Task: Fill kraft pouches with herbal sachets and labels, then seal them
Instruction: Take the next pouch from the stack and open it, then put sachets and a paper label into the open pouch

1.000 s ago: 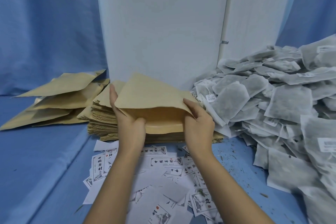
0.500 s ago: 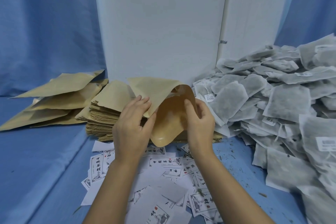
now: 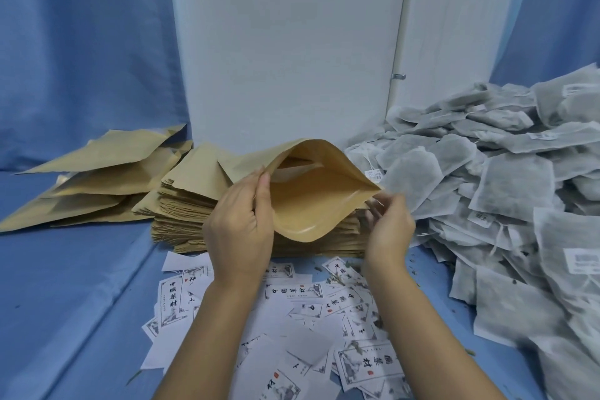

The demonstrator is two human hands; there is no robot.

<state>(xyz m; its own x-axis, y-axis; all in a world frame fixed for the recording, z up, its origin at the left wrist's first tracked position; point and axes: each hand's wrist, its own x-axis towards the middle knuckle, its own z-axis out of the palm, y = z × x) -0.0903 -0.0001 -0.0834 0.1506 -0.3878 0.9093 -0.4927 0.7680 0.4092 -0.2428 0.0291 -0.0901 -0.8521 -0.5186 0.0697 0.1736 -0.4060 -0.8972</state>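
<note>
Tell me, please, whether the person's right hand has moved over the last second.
Yes. The right hand has shifted rightward, toward the sachet pile, pulling open the kraft pouch.

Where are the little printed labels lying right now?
In the head view, the printed labels lie scattered low in the centre, just in front of the stack of kraft pouches, left of the sachet heap.

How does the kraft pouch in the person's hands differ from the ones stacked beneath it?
The held pouch gapes open, showing its inside; the stacked pouches lie flat. The held pouch is held up by left hand and right hand; the stacked pouches rest piled. Both are tan kraft paper.
</note>
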